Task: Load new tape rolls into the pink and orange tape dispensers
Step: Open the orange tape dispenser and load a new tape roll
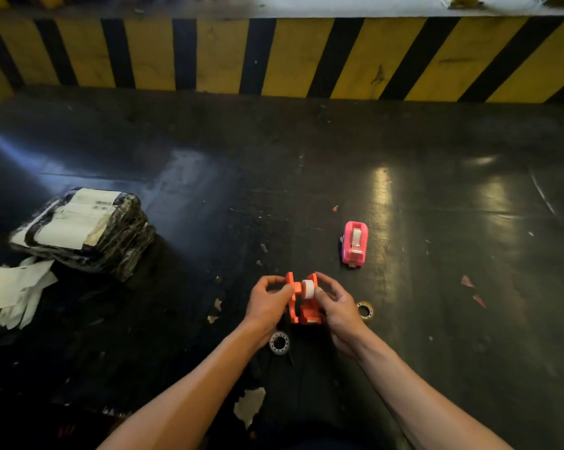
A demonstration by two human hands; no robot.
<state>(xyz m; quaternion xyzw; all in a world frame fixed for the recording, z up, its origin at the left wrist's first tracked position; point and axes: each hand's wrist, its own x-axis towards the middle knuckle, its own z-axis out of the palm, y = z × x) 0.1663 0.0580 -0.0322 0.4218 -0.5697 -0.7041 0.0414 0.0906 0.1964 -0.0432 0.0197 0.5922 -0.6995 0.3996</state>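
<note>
Nearest me a pale perforated empty tape core [279,343] lies on the dark scuffed floor [452,319]; my left hand [265,307] pinches one side of the opened orange plastic tape dispenser [301,311]; my right hand [338,311] grips the other side, thumb against the white tape roll [309,289] seated between its halves; a yellowish spent tape ring [365,310] lies just beside that hand; farther off the pink plastic tape dispenser [354,243] stands on the floor, tape showing inside; a black-wrapped labelled parcel [85,227] sits far left.

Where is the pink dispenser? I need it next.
In the head view, the pink dispenser stands on the dark floor, beyond and right of the hands holding the orange dispenser.
</note>
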